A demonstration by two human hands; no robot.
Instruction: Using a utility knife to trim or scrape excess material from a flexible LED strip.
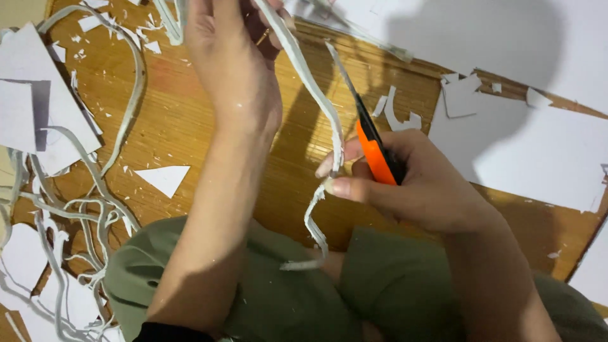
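My left hand (231, 57) is raised near the top of the view, pinching the upper end of a long white strip (310, 82). The strip runs down and to the right to my right hand (405, 180). That hand grips an orange and black utility knife (373, 149), its blade pointing up and left alongside the strip. Thumb and forefinger of my right hand also pinch the strip, whose ragged lower end (315, 228) dangles over my lap.
A wooden floor (183, 120) is littered with white scraps. A tangle of cut white strips (76, 221) lies at the left. Large white sheets (538, 152) lie at the right and top right. My green-clad knees (285, 297) fill the bottom.
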